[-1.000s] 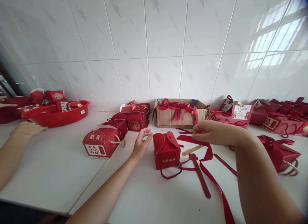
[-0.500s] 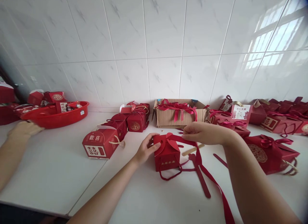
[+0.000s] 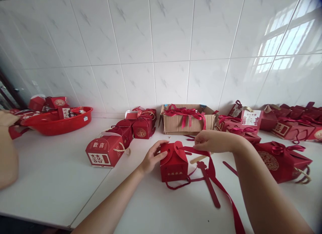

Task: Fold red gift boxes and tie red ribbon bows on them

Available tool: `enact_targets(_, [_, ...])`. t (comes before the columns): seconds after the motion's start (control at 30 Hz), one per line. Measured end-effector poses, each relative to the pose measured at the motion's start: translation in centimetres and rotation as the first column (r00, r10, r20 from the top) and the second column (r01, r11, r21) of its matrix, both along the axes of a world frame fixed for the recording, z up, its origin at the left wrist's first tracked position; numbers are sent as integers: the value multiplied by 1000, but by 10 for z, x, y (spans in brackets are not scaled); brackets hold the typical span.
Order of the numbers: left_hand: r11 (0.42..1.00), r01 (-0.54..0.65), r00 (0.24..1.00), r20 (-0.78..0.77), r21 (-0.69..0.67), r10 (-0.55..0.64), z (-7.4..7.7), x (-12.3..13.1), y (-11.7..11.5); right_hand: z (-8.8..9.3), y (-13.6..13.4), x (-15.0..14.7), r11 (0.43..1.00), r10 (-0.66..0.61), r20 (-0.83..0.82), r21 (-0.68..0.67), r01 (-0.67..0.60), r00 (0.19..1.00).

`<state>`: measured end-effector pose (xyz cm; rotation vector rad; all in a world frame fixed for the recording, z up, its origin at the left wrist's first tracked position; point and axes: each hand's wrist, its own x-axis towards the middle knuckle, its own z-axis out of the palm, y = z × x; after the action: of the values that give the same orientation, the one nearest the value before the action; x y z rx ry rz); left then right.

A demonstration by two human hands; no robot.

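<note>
Head view: 2 hands on 1 red gift box (image 3: 173,163) on a white counter (image 3: 57,173).
The left hand (image 3: 151,157) clasps the box's left side, fingers curled over its top. The right hand (image 3: 213,141) has its fingertips pressed together on a red ribbon (image 3: 189,149) just right of the box flap. A wooden stick (image 3: 197,159) lies just below these fingers, and a cardboard box (image 3: 187,124) stands beyond them.

ribbon (image 3: 227,196) – cut off at bottom edge, another person's arm (image 3: 7,153) – blurred, left edge
</note>
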<state>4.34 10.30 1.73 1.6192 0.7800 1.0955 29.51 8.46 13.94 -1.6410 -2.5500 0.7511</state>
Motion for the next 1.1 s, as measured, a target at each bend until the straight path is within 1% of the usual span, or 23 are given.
enact_targets(0.1, [1000, -2, 1000, -7, 9, 2, 0, 0, 0, -1, 1, 1, 1000, 7, 19, -9, -6, 1000])
enact_targets(0.23, [999, 22, 999, -35, 30, -21, 4, 1, -1, -3, 2, -1, 1000, 5, 21, 28, -6, 1000])
enact_targets(0.33, [998, 19, 997, -71, 67, -14, 7, 1, -2, -5, 2, -6, 999, 10, 32, 38, -11, 999])
enact_targets(0.47, [998, 37, 990, -139, 58, -29, 9, 0, -2, -9, 2, -14, 999, 19, 32, 35, -21, 999])
enact_targets(0.57, [997, 21, 987, -163, 76, -9, 10, 0, -2, -11, 2, -19, 998, 50, 43, 39, -51, 998])
enact_targets(0.63, [998, 16, 988, -155, 64, -6, 12, 1, -3, -11, 2, -21, 997, 68, 61, 37, -70, 996])
enact_targets(0.77, [999, 33, 995, -99, -7, -33, 14, 4, -7, -10, 1, -24, 997, 78, 84, 15, -79, 993])
enact_targets(0.9, [998, 52, 997, -53, -41, -55, 16, 6, -8, -8, -3, -27, 995, 89, 104, 40, -94, 991])
enact_targets(1.1, [1000, -16, 997, -79, -5, 16, 18, 6, -9, -9, -4, -28, 991, 115, 75, 56, -119, 991])
